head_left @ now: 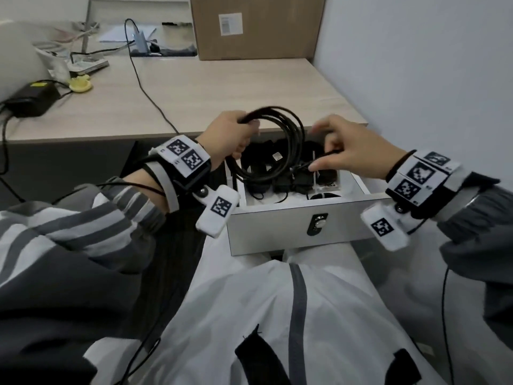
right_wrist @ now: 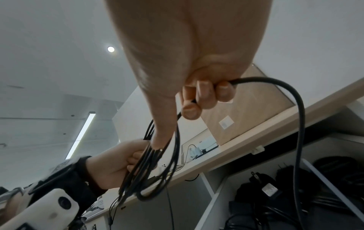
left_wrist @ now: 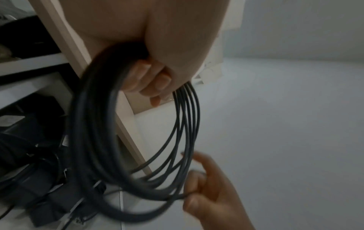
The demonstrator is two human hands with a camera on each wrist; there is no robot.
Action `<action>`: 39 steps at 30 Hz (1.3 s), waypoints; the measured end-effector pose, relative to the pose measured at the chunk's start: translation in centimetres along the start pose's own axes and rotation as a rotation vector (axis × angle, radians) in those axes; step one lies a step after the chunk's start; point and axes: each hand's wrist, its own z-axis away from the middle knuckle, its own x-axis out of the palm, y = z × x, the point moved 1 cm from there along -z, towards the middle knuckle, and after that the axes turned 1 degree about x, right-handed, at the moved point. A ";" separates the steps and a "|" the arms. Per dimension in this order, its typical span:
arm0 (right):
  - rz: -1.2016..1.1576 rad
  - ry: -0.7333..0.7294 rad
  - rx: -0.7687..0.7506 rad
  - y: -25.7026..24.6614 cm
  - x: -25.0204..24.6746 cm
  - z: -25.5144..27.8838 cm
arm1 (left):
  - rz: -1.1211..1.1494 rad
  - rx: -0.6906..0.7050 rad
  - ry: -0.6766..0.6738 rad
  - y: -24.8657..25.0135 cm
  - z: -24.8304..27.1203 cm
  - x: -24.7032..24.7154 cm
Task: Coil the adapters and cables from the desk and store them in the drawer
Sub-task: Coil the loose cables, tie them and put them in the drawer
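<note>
A black cable coil (head_left: pixel 280 143) of several loops hangs upright above the open white drawer (head_left: pixel 291 226). My left hand (head_left: pixel 230 137) grips the coil (left_wrist: pixel 138 147) at its top, fingers (left_wrist: pixel 149 80) curled round the bundled strands. My right hand (head_left: pixel 344 154) pinches the cable's loose end (right_wrist: pixel 275 80) at the right of the coil, its fingers (right_wrist: pixel 204 95) curled round the strand; in the left wrist view the same right hand (left_wrist: pixel 206 186) shows at the coil's lower edge. Black adapters (head_left: pixel 288 179) with their cords lie inside the drawer.
The wooden desk (head_left: pixel 222 90) lies beyond the drawer, with a cardboard box (head_left: pixel 255 26) at the back, a black power brick (head_left: pixel 30 98) at the left and a thin black cord (head_left: pixel 147 87) running across. A wall (head_left: pixel 416 79) stands close on the right.
</note>
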 end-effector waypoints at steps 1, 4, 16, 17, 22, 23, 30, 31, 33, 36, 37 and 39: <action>0.027 -0.002 -0.013 -0.5 0.0 -0.3 | -0.074 0.017 -0.041 0.2 0.2 0.5; 0.081 -0.056 -0.004 -1.8 0.0 -1.4 | -0.206 0.063 -0.110 1.0 0.4 1.3; 0.204 -0.080 -0.114 -2.8 3.7 -2.5 | -0.533 0.016 -0.446 2.7 0.6 1.5; 0.163 -0.061 -0.089 -2.6 4.0 -2.4 | -0.483 0.018 -0.441 2.6 0.6 1.4; 0.075 0.023 -0.076 -2.2 4.6 -1.7 | -0.367 0.013 -0.430 1.6 0.9 1.7; 0.106 0.004 -0.090 -2.2 4.8 -1.7 | -0.425 -0.003 -0.443 1.6 1.0 1.9; 0.227 0.062 -0.108 -2.8 5.1 -1.7 | -0.656 -0.031 -0.338 3.4 0.7 2.5; 0.209 0.074 -0.116 -2.8 5.1 -1.6 | -0.644 -0.030 -0.339 3.4 0.7 2.6; 0.201 0.095 -0.129 -2.7 5.0 -1.5 | -0.565 -0.029 -0.321 3.3 0.6 2.7; 0.280 0.128 -0.119 -2.6 4.8 -1.4 | -0.449 -0.008 -0.318 3.3 0.7 2.8; 0.296 0.157 -0.119 -2.4 4.8 -1.3 | -0.403 0.012 -0.315 3.2 0.6 2.7; 0.252 0.247 -0.087 -1.8 4.5 -1.1 | -0.239 0.054 -0.258 2.7 0.5 2.5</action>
